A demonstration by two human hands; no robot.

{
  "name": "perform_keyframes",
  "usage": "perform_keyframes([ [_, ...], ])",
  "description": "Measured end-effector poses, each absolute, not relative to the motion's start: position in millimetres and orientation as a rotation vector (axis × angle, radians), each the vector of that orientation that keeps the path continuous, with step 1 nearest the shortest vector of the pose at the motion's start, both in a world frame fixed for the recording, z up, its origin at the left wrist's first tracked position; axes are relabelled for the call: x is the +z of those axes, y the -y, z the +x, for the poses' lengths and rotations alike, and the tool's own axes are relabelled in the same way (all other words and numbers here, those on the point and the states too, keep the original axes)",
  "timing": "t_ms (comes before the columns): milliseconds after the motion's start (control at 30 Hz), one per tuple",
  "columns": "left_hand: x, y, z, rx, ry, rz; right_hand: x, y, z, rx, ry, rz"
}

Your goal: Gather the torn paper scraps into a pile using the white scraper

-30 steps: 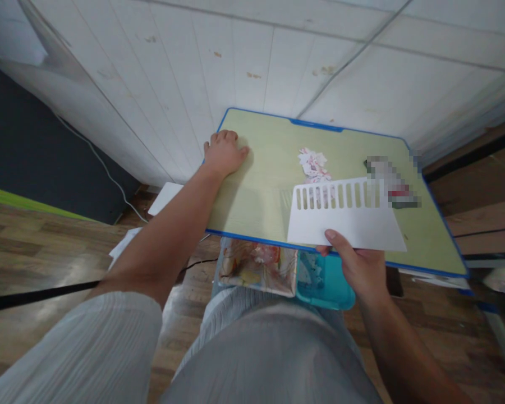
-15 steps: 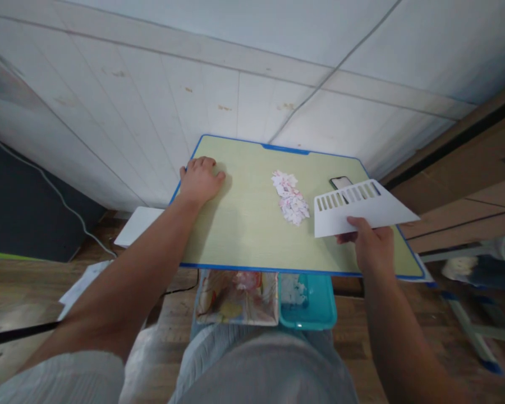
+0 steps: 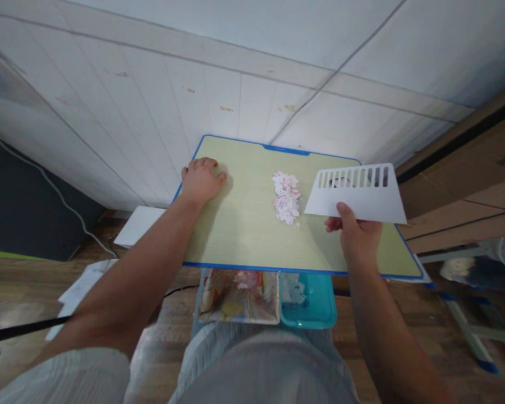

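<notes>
The right hand (image 3: 356,238) is gripping the lower edge of a white slotted plastic scraper (image 3: 357,196), thumb on top, holding it raised just right of a pile of pink-and-white scraps (image 3: 286,197), possibly torn paper. The left hand (image 3: 201,180) is resting flat, holding nothing, on the far-left corner of the green blue-rimmed board (image 3: 244,224).

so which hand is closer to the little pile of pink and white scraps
Right. The right hand holds the white slotted card just right of the scrap pile; the left hand lies flat near the table's far left corner, farther off.
</notes>
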State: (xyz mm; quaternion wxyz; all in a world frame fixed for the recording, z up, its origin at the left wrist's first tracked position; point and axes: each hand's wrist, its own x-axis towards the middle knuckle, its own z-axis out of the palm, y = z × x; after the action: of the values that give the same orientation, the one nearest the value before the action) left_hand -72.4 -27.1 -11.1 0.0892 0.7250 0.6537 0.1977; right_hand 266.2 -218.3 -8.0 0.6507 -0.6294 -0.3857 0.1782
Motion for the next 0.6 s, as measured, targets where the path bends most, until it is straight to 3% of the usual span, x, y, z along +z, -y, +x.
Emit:
perform_keyframes([
  [267, -11.7, 25.6, -72.1, 0.603, -1.95, 2.151, -20.4, 229.6, 233.3, 0.628, 1.009, -1.439],
  [600, -9.2, 26.1, -71.2, 0.551, -1.965, 2.157, -18.3, 245.0, 243.9, 0.612, 1.119, -1.446],
])
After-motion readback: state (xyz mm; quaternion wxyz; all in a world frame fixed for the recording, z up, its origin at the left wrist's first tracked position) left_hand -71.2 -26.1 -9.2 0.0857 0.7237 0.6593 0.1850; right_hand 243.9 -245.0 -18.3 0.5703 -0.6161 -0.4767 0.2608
